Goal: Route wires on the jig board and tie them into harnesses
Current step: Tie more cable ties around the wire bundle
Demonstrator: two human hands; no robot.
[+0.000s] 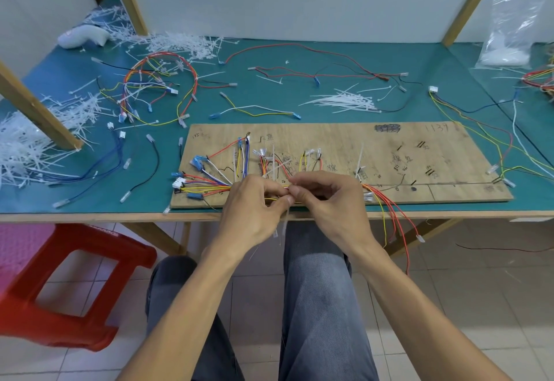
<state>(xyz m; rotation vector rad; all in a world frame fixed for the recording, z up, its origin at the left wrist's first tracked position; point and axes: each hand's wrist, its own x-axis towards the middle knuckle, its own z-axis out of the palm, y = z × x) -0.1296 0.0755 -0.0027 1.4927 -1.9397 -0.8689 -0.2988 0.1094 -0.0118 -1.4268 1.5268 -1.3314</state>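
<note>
Both your hands are pinched together on the wire bundle at the near edge of the jig board.

Your left hand (pixel 254 200) and right hand (pixel 326 197) meet at the front middle of the jig board (pixel 389 152), fingers (pixel 287 200) narrowed tight on the wire bundle (pixel 209 185), where a white cable tie (pixel 284 224) hangs down between them past the edge of the surface (pixel 90 215). Left of your hands the wires fan out to blue and white connectors; right of them red and yellow wires (pixel 389 212) spill over the edge. A loose heap of cable ties (pixel 344 101) lies beyond the board, a finished harness (pixel 156 86) far left.
</note>
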